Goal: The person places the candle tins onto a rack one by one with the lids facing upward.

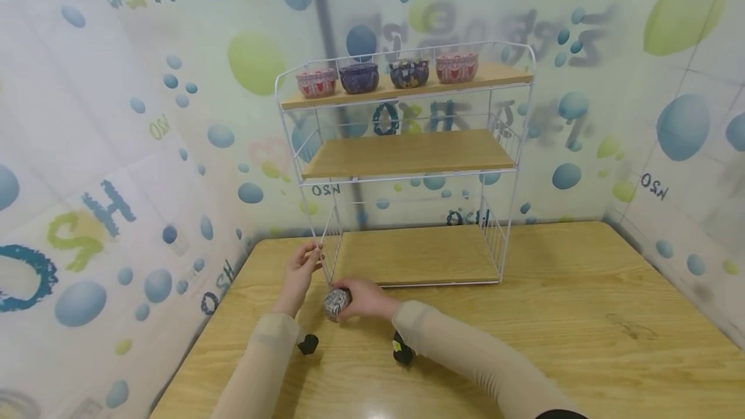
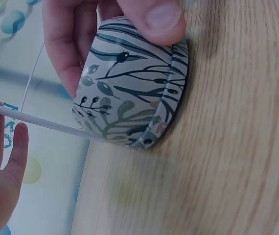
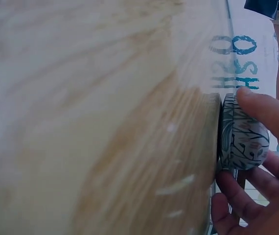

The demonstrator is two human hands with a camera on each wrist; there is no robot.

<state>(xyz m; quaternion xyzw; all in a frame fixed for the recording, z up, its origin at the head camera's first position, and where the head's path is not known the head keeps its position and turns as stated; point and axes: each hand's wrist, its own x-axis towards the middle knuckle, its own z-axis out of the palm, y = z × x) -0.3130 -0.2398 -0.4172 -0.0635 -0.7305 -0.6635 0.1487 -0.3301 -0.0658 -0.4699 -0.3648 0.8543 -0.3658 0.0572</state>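
Note:
My right hand (image 1: 367, 299) grips a small round tin (image 1: 335, 304) with a dark leaf-and-berry pattern on white, at the front left corner of the white wire rack (image 1: 502, 257). In the left wrist view, a thumb and fingers lie around the tin (image 2: 125, 83), whose rimmed end is right at the wooden table. The right wrist view shows the tin (image 3: 244, 139) between thumb and fingers. Farther left, my left hand (image 1: 298, 277) is raised to the rack's front left post, its fingertips touching it. In the left wrist view, its fingers (image 2: 18, 147) look extended beside the white rod.
Several patterned tins, including a red-hearted one (image 1: 456, 68) and a dark blue one (image 1: 359, 78), stand on the top shelf (image 1: 495, 74). Below are a middle shelf (image 1: 407, 152) and a bottom shelf (image 1: 419, 254). The table (image 1: 582, 322) meets patterned walls behind and at both sides.

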